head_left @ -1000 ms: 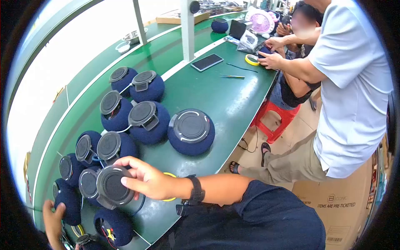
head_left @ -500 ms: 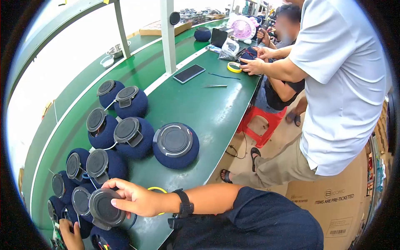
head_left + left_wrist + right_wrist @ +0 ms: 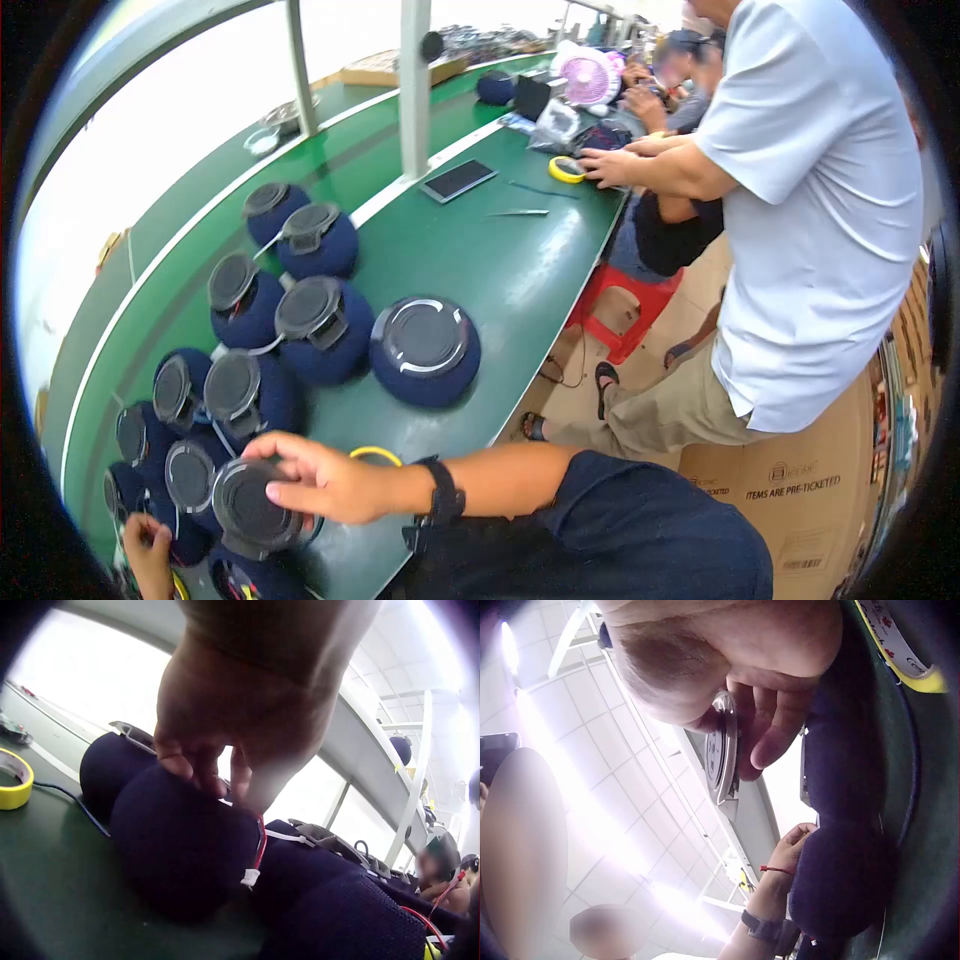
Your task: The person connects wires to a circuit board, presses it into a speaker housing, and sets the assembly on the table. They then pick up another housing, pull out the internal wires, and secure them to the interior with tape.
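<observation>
The right hand (image 3: 320,480) pinches a round black base cover (image 3: 254,503) by its edge, thumb on its face, above a cluster of navy fabric-covered round speakers (image 3: 325,345). In the right wrist view the cover (image 3: 721,750) is seen edge-on between thumb and fingers. The left hand (image 3: 147,555) is at the lower left of the head view; in the left wrist view this hand (image 3: 240,727) has its fingertips on the top of a navy speaker (image 3: 176,840), where a red wire with a white connector (image 3: 250,878) hangs down. Whether it grips the rim is hidden.
Apart from the cluster stands one speaker (image 3: 426,352). Farther along the green table (image 3: 500,270) lie a phone (image 3: 459,181), tweezers (image 3: 518,212) and yellow tape (image 3: 567,169). A standing person (image 3: 810,200) is at the right, beside a red stool (image 3: 628,305).
The head view has shifted, moving the scene in the frame. The left hand has moved off the side of a front speaker. The right hand still pinches the cover.
</observation>
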`<move>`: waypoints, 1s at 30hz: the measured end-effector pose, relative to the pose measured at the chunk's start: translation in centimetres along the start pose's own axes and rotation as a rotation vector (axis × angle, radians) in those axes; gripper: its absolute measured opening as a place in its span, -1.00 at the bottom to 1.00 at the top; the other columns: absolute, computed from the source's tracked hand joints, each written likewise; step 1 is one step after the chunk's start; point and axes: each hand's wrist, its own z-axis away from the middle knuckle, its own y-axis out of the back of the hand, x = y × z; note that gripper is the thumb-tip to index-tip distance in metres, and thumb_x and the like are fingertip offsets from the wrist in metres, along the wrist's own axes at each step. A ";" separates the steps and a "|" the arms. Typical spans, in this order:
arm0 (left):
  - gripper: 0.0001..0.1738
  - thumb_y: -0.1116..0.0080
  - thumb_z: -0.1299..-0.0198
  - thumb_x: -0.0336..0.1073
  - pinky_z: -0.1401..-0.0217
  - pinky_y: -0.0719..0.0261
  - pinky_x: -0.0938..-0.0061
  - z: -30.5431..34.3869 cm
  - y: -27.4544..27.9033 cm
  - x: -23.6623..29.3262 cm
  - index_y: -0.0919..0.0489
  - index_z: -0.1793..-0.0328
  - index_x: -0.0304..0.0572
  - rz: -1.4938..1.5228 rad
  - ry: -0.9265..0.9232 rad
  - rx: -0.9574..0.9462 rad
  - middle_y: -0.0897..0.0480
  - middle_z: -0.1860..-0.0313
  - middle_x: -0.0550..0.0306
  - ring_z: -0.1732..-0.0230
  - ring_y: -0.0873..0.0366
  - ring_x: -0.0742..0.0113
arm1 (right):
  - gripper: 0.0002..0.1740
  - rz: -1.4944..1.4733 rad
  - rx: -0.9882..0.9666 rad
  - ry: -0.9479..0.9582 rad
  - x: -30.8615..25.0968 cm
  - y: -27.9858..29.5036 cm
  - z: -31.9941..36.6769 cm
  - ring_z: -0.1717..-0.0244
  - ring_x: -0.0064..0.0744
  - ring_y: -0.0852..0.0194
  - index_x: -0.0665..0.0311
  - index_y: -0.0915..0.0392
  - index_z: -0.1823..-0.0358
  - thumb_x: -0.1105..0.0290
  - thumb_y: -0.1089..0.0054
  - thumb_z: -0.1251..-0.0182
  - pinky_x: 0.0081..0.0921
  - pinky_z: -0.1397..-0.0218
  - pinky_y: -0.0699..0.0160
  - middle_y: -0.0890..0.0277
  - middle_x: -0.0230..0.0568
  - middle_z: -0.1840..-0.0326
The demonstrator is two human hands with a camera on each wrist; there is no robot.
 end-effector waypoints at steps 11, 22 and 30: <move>-0.79 -0.38 -0.23 -0.40 0.33 -0.43 0.65 11.4 -3.5 21.1 -0.72 0.03 -0.28 0.206 -0.096 0.476 -0.67 0.34 0.28 0.38 -0.53 0.58 | -0.43 0.103 0.068 -0.150 -2.6 -0.9 1.3 0.01 -0.43 -0.69 0.23 -0.17 -0.52 0.45 -0.13 -0.59 -0.44 0.13 -0.78 -0.64 -0.15 -0.17; -0.26 -0.38 -0.18 -0.53 -0.21 -0.72 0.27 19.5 -12.9 17.7 -0.43 -0.54 -0.32 0.849 -0.369 0.275 -0.37 -0.52 -0.35 -0.32 -0.59 0.00 | -0.61 0.897 -0.438 0.442 -1.5 -4.5 3.6 -0.12 0.14 -0.75 0.13 -0.63 -0.04 0.54 -0.48 -0.19 -0.13 -0.13 -0.76 -0.66 0.12 -0.21; -0.20 -0.26 -0.45 -0.27 -0.33 -0.58 0.30 24.3 -16.0 14.8 -0.16 -0.67 -0.45 1.515 -0.046 0.054 -0.52 -0.43 -0.07 -0.29 -0.60 0.22 | -0.73 1.109 -0.698 0.537 1.2 -7.7 3.1 -0.29 0.16 -0.63 0.14 -0.74 0.11 0.39 -0.40 -0.11 -0.07 -0.22 -0.73 -0.62 -0.04 -0.31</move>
